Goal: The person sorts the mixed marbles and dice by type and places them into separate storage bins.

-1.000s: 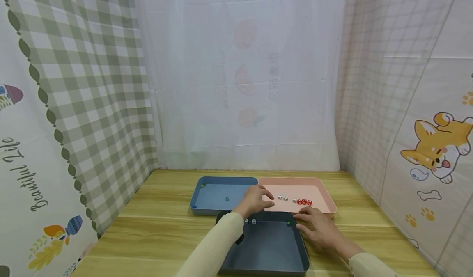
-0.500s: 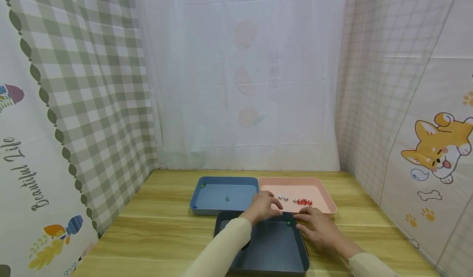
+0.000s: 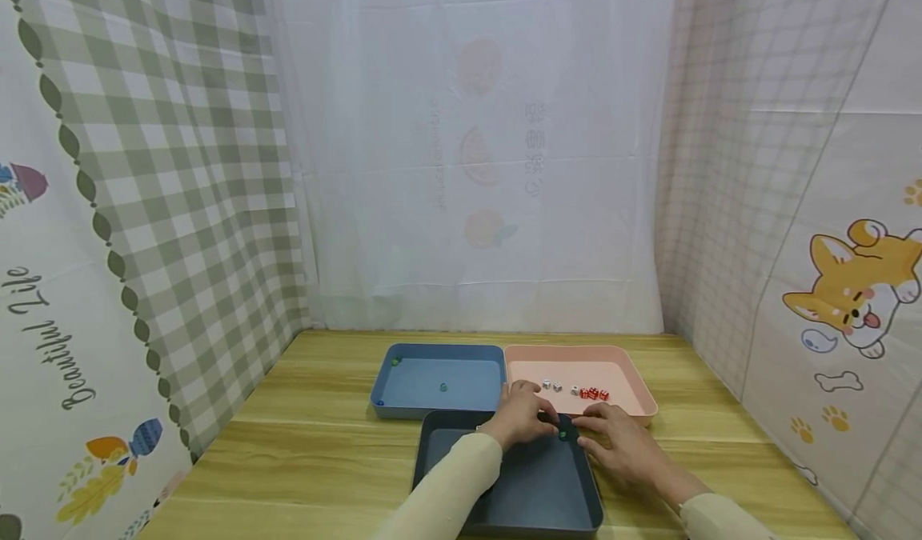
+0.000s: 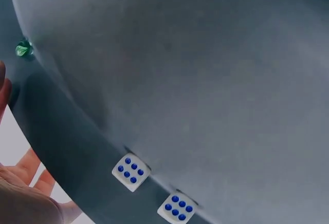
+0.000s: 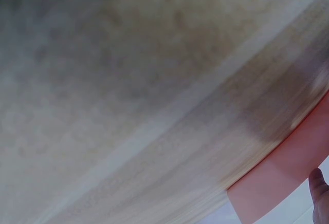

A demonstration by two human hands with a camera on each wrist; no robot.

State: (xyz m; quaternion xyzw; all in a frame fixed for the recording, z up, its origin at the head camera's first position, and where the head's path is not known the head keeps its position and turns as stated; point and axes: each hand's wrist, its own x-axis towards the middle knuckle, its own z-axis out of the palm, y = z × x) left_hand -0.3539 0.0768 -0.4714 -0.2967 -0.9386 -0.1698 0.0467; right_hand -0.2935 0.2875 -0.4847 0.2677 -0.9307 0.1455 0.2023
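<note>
My left hand [image 3: 522, 414] is over the back of the dark grey tray [image 3: 533, 492], its fingers loosely bent and pointing right. Just beyond its fingertips, a small green glass marble [image 3: 563, 435] lies by the tray's back right corner. The left wrist view shows the same marble [image 4: 23, 48] and, along the tray wall, two white dice with blue pips, one die [image 4: 131, 172] beside another die [image 4: 177, 208]. My right hand [image 3: 612, 442] stays at the dark tray's right back corner, fingers relaxed around the rim, holding nothing visible.
Behind stands a blue tray [image 3: 410, 372] with a few small glass marbles spread in it. Beside it, a pink tray [image 3: 569, 358] holds white dice [image 3: 557, 386] and red dice [image 3: 593, 394]. All three trays sit on a wood-grain table [image 3: 310, 444] with cloth hung around it.
My left hand has moved right and slightly down, from the gap between the blue and pink trays to beside the green marble. The right hand has kept its place.
</note>
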